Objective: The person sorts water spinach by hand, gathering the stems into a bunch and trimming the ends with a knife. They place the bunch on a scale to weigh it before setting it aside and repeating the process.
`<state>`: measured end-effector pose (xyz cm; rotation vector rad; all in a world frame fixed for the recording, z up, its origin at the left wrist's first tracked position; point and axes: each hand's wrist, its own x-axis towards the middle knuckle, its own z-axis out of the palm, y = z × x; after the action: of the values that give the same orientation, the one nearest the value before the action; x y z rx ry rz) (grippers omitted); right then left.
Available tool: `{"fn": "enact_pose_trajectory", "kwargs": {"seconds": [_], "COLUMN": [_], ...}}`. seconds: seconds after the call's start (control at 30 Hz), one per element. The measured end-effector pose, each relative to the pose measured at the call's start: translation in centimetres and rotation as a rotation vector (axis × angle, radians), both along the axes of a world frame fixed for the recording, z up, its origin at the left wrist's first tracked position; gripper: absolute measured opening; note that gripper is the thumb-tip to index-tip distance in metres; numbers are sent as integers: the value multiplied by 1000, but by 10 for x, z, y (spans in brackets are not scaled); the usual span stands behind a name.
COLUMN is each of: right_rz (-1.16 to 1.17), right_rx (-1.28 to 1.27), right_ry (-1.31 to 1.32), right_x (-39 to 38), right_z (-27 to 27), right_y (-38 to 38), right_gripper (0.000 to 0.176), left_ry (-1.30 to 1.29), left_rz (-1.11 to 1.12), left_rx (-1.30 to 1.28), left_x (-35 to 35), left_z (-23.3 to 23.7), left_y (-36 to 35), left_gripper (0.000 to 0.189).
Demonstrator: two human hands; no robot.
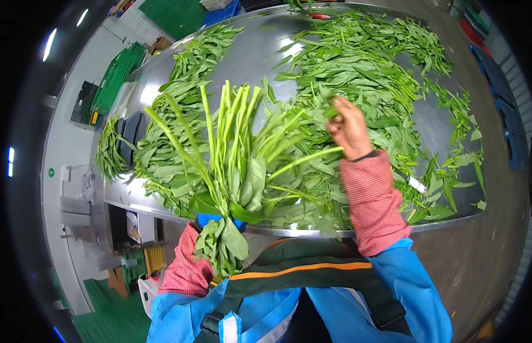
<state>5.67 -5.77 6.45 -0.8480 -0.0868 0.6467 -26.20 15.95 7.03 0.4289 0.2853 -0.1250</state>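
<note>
A bunch of leafy greens (234,131) stands with its thick pale stems up and some leaves hanging down. My left hand (212,220), in a blue glove, is wrapped round the bunch near the table's front edge, mostly covered by leaves. To the right of the stems is my right hand (350,128), bare, with its fingers curled together round a green leaf (331,107). Under and beyond it lies a large pile of greens (357,74) on the metal table (252,54).
Another long pile of greens (174,120) lies on the table's left side. A small bundle (110,150) is by dark trays at the far left. A white-handled tool (416,184) lies at the right. Green crates (114,74) stand beyond the left edge.
</note>
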Motion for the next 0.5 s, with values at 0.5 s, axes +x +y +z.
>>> {"fn": "enact_pose_trajectory", "kwargs": {"seconds": [0.5], "right_rz": [703], "right_rx": [29], "right_ry": [-339], "right_x": [-98], "right_z": [-18], "right_y": [29], "right_gripper": [64], "left_ry": [-100], "left_rz": [16], "left_rx": [-24], "left_x": [26], "left_z": [8], "left_y": [2], "left_gripper": [55]}}
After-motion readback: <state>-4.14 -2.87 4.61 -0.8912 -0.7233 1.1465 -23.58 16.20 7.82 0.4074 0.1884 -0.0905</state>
